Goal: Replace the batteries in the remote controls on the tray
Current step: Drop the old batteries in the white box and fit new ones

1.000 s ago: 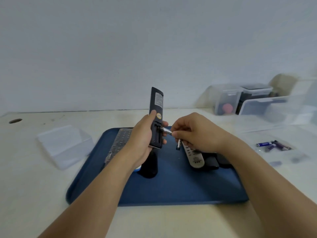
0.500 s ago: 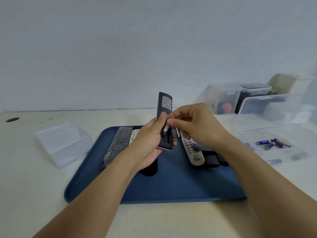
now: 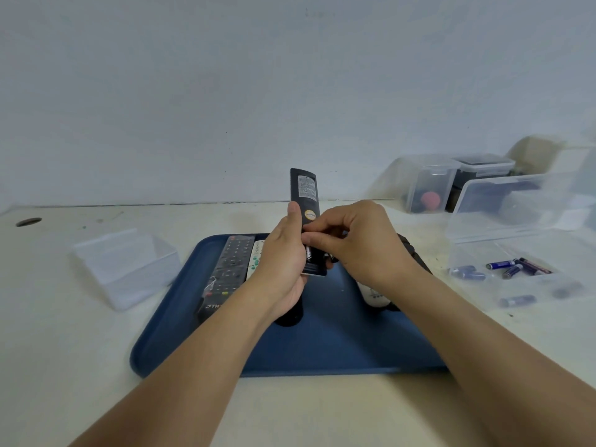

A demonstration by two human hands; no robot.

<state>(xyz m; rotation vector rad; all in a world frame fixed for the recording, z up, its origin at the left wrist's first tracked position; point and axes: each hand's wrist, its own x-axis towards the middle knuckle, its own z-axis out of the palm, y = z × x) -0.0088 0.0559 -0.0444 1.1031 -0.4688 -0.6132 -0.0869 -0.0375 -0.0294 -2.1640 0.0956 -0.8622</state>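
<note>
My left hand (image 3: 283, 262) grips a black remote (image 3: 304, 195) upright above the blue tray (image 3: 322, 346), its back with the label facing me. My right hand (image 3: 358, 243) has its fingertips curled at the remote's open battery bay, where a silver battery (image 3: 308, 252) shows between the fingers. A second battery tip pokes out under my right palm. On the tray lie a black remote (image 3: 230, 269) in plastic wrap, a white remote (image 3: 256, 256) beside it, and another white remote (image 3: 374, 293) partly hidden by my right wrist.
A clear open box (image 3: 516, 269) at the right holds several blue and purple batteries (image 3: 501, 263). Its lid and more clear containers (image 3: 429, 185) stand behind it. An empty clear box (image 3: 125, 266) sits left of the tray. A dark piece (image 3: 290, 314) lies under my left wrist.
My right hand brought the silver battery from beside the remote into its battery bay and now covers it. The remote moved slightly right and higher in my left hand.
</note>
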